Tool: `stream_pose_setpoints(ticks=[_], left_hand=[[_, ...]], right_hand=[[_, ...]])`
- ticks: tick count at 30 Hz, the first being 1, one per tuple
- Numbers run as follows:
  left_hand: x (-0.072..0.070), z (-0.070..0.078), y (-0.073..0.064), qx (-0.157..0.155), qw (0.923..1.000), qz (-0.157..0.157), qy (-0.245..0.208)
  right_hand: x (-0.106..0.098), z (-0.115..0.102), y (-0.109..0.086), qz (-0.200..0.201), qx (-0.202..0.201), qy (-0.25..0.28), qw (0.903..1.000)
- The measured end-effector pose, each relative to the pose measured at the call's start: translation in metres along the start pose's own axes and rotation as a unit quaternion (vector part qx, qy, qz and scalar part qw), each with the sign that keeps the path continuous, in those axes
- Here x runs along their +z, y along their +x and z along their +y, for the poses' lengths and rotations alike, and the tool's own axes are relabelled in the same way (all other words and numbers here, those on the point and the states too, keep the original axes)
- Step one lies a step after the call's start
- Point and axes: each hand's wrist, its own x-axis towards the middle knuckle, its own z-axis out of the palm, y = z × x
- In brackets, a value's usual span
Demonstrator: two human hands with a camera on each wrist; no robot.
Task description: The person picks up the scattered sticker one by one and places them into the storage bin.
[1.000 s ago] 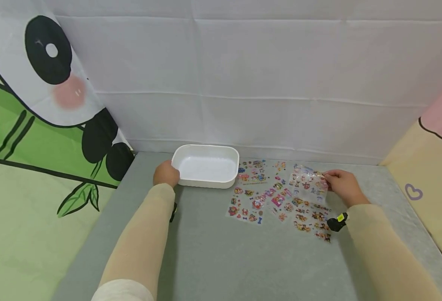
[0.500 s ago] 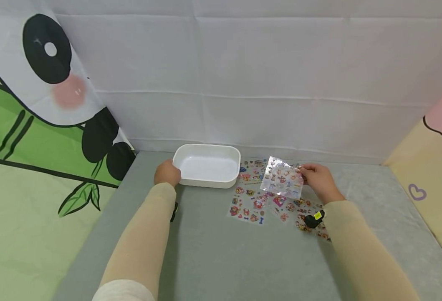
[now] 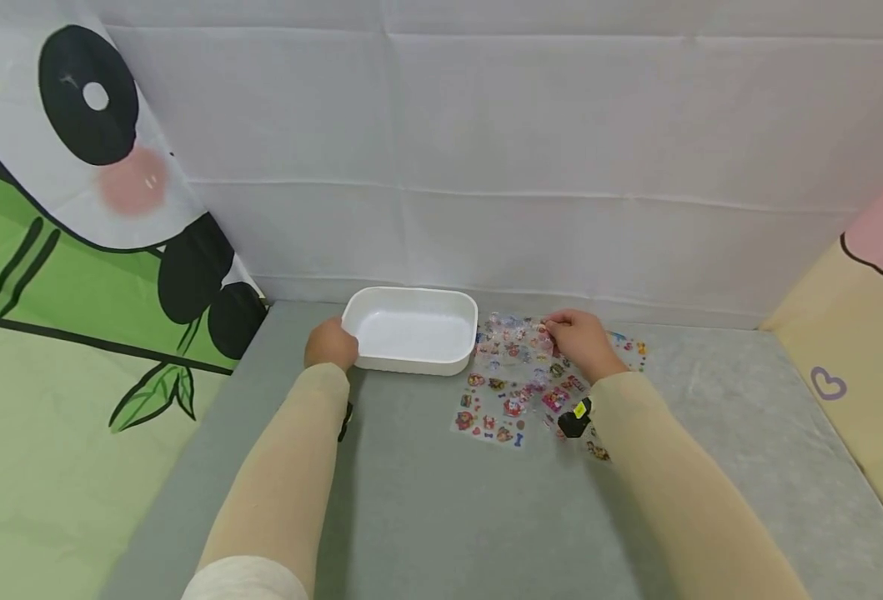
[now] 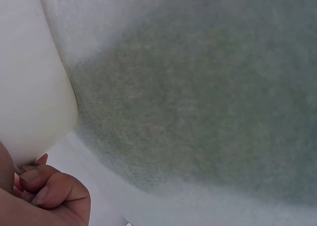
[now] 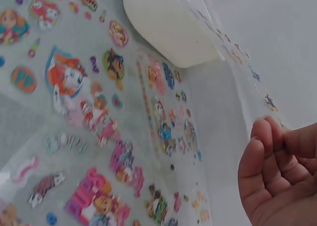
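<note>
My left hand [image 3: 332, 344] grips the left end of a white plastic tub [image 3: 411, 365]; in the left wrist view its curled fingers [image 4: 62, 189] meet the tub's lower edge. Between thumb and fingertips, my right hand [image 3: 579, 343] pinches the right edge of a clear sticker sheet [image 3: 514, 346]. This sheet is just right of the tub, over other sticker sheets [image 3: 489, 417] spread on the table. The right wrist view shows the held sheet [image 5: 253, 73] nearly edge-on near the tub wall [image 5: 168, 37]. My right hand and forearm hide part of the lying sheets.
The grey table [image 3: 441, 500] meets a white cloth backdrop [image 3: 516, 242] right behind the tub. Printed cloth [image 3: 43, 400] with green and black drawings hangs at the left, and a cream one [image 3: 876, 400] at the right.
My right hand has carried the pinched sticker sheet leftward across the other sheets towards the tub, uncovering sheets at the right. The left hand and tub stay put.
</note>
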Motion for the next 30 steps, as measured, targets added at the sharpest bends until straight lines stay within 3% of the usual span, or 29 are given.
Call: stream_pose_setpoints(ticks=[4,9,19,26,30], left_hand=[[0.000,0.001,-0.001,-0.001,1.0000,0.001,-0.007],[0.000,0.001,-0.001,0.004,1.0000,0.002,-0.003],[-0.002,0.000,-0.002,0.020,0.9997,0.010,0.008],[0.000,0.006,-0.005,0.027,0.9995,0.009,0.013],[-0.003,0.007,-0.006,0.024,0.9996,0.010,0.012]], right_hand=[[0.006,-0.014,0.005,-0.009,0.001,0.011,0.9999],[0.015,-0.026,0.013,-0.006,0.004,-0.020,0.9998],[0.053,-0.040,0.023,0.012,-0.012,0.049,0.9987],[0.072,-0.054,0.024,0.027,-0.017,-0.015,0.9994],[0.084,-0.062,0.028,0.034,-0.030,-0.021,0.9988]])
